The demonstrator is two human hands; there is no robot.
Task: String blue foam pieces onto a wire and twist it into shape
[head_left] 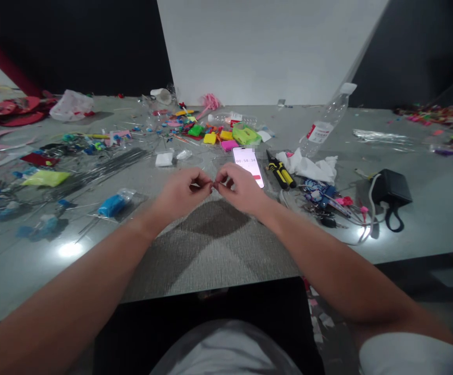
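My left hand (186,194) and my right hand (239,186) meet above the middle of the table, thumbs and fingertips pinched close together. Something small and dark seems to sit between the fingertips, too tiny to name. Just behind my right hand lies a phone (249,162) with a timer on its lit screen. A white packet (164,159) rests beyond my left hand, and a blue lump of clay in clear wrap (112,205) is to its left. Pliers with yellow and black handles (281,173) lie right of the phone.
A clear plastic bottle (326,125) stands tilted-looking behind crumpled tissue (314,165). Coloured clay packets (210,138) spread along the back. Bundled thin wires (105,169) lie at left. A black power adapter (391,187) with cable and keys (328,219) sit at right.
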